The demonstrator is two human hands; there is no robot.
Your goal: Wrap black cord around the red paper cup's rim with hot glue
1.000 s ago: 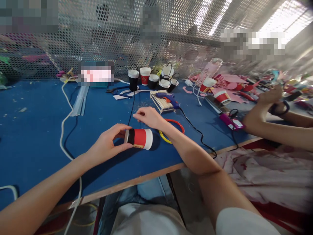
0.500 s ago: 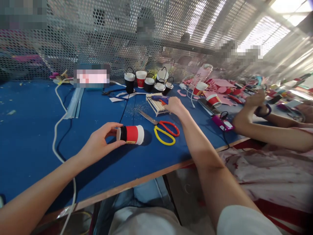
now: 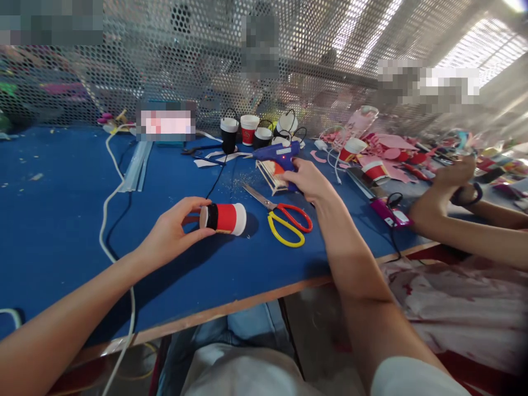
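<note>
Between the thumb and fingers of my left hand [image 3: 171, 228] is a paper cup [image 3: 226, 218] lying on its side, its white rim facing right. It has a red wall with a black band near its base. My right hand [image 3: 307, 180] is wrapped round the handle of a blue glue gun [image 3: 275, 152], whose nozzle points left. Beneath the glue gun stands a small slatted wooden rack [image 3: 267, 175], partly hidden by it. Scissors [image 3: 269, 205] with one red and one yellow handle lie on the table between my hands, blades toward the back left.
Several paper cups [image 3: 229, 129], some with black wire handles, stand by the perforated metal screen [image 3: 198, 66]. Clear glue sticks [image 3: 138, 165] and a white cable [image 3: 105, 220] lie left. At right are pink scraps [image 3: 391, 143], a purple device [image 3: 390, 213] and another person's arms [image 3: 445, 220].
My right hand has lifted the glue gun off the wooden rack. My left hand keeps its hold on the cup, and the whole view has shifted slightly.
</note>
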